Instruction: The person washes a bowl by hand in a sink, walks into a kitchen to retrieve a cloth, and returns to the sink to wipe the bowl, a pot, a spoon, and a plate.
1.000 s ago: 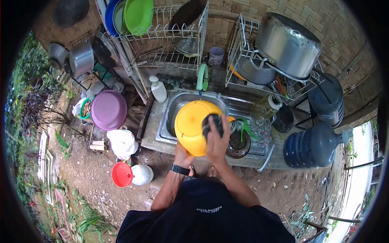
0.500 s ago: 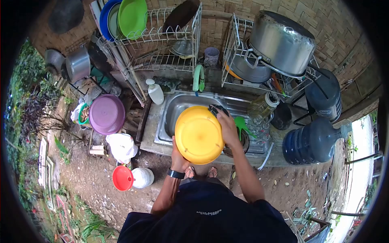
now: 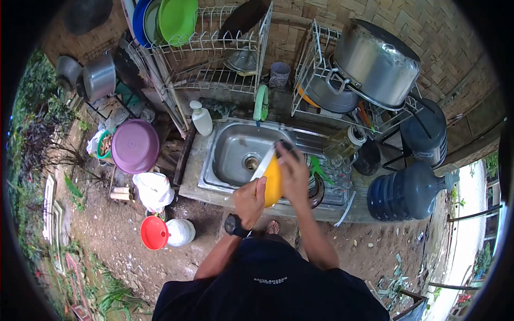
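Concrete surface point(image 3: 190, 183) runs outdoors before a woven wall point(image 3: 455, 59), with a dirt floor point(image 3: 342, 267) below. Set into it, the steel sink point(image 3: 227, 158) has a green tap point(image 3: 261, 101) behind and a white pump bottle point(image 3: 203, 121) just beside its left rim. Wire racks stand at the back, the right one bearing a big metal pot point(image 3: 377, 67); a blue water jug point(image 3: 399, 192) lies at the right end.

The yellow bowl point(image 3: 273, 183) is between my two hands, tipped on its side over the sink's right front part, its pale inside facing left. My left hand point(image 3: 250, 203) is at its near left edge, fingers closed on the rim with the thumb along it. My right hand point(image 3: 294, 179) is against the outer right side, fingers partly bent. Something dark point(image 3: 284, 145) shows at those fingertips, but motion blur keeps me from telling how firmly they hold it.
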Action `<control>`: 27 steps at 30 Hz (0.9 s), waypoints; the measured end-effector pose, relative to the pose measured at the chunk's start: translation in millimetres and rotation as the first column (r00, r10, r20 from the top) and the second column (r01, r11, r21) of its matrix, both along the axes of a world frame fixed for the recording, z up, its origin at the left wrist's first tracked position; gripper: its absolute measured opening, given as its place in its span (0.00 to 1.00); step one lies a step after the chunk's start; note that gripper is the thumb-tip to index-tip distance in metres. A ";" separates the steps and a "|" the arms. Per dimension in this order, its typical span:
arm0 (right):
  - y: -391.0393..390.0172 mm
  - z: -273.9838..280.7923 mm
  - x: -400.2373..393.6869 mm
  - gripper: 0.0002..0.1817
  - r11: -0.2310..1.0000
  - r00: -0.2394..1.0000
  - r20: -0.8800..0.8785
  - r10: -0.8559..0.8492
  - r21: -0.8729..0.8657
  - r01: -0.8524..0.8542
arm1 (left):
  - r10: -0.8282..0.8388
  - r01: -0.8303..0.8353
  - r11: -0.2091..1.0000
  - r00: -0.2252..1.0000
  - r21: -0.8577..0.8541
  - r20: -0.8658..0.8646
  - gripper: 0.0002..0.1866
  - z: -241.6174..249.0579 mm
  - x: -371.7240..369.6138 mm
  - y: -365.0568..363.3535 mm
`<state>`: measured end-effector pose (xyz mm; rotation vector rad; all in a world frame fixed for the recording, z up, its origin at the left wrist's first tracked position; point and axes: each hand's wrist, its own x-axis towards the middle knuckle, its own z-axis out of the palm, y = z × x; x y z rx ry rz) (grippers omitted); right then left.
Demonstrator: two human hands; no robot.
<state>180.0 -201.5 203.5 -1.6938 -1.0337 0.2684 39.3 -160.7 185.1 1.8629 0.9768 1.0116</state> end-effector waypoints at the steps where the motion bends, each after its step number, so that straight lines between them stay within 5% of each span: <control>1: -3.8 8.1 -24.9 0.21 0.999 0.984 0.176 -0.018 0.038 0.012 | 0.023 -0.023 1.000 1.000 0.000 0.011 0.17 -7.9 2.4 1.4; 2: -7.4 11.0 -49.7 0.21 0.996 0.937 0.346 -0.048 0.085 0.020 | 0.043 -0.043 0.999 0.999 0.006 0.023 0.17 -18.7 5.5 6.1; 3: -11.3 3.2 -65.5 0.20 0.995 0.894 0.447 -0.030 0.102 -0.018 | 0.075 -0.046 0.978 0.988 -0.203 0.135 0.22 -47.9 3.9 12.9; 6: -31.4 -36.5 -78.2 0.17 0.983 0.797 0.604 0.004 0.144 -0.114 | 0.239 0.252 0.767 0.742 -0.590 0.627 0.30 -14.3 9.0 9.6; 7: -34.7 -51.0 -74.2 0.17 0.975 0.771 0.637 0.014 0.163 -0.152 | 0.184 0.320 0.733 0.756 -0.600 0.628 0.34 -17.3 3.6 15.0; 11: -44.3 -94.9 -55.4 0.20 0.944 0.650 0.736 -0.187 0.318 -0.088 | 0.436 0.412 0.525 0.620 -0.744 0.652 0.34 -4.9 7.7 27.4; 14: -24.5 -72.2 -47.3 0.23 0.870 0.848 0.362 -0.386 0.448 0.204 | 0.452 0.538 0.406 0.584 -0.739 0.674 0.35 -12.8 4.5 35.6; 17: -13.3 -55.8 -18.7 0.26 0.887 0.916 -0.227 -0.331 0.255 0.384 | 0.371 0.599 0.413 0.577 -0.686 0.727 0.35 -10.9 -3.9 41.4; 18: -5.4 -55.7 0.8 0.26 0.887 0.808 -0.563 -0.176 0.265 0.378 | 0.332 0.578 0.463 0.590 -0.672 0.736 0.36 -13.4 -4.6 42.3; 20: -3.9 -40.7 21.1 0.23 0.914 0.350 -0.934 0.071 0.201 0.352 | 0.251 0.533 0.559 0.621 -0.634 0.743 0.37 -25.7 -5.7 45.4; 23: -3.2 -33.5 26.2 0.20 0.825 0.310 -0.937 0.161 0.300 0.480 | 0.055 0.435 0.646 0.793 -0.628 0.606 0.41 -58.7 -8.7 60.6; 25: -13.1 -38.5 31.3 0.17 0.825 0.748 -0.661 -0.057 0.391 0.407 | -0.025 0.572 0.422 0.783 -0.703 0.622 0.45 -49.0 -21.1 67.6; 27: -27.4 -44.1 35.2 0.17 0.864 0.965 -0.101 -0.242 0.430 0.262 | 0.021 0.664 0.084 0.744 -0.743 0.668 0.45 -34.5 -38.0 76.1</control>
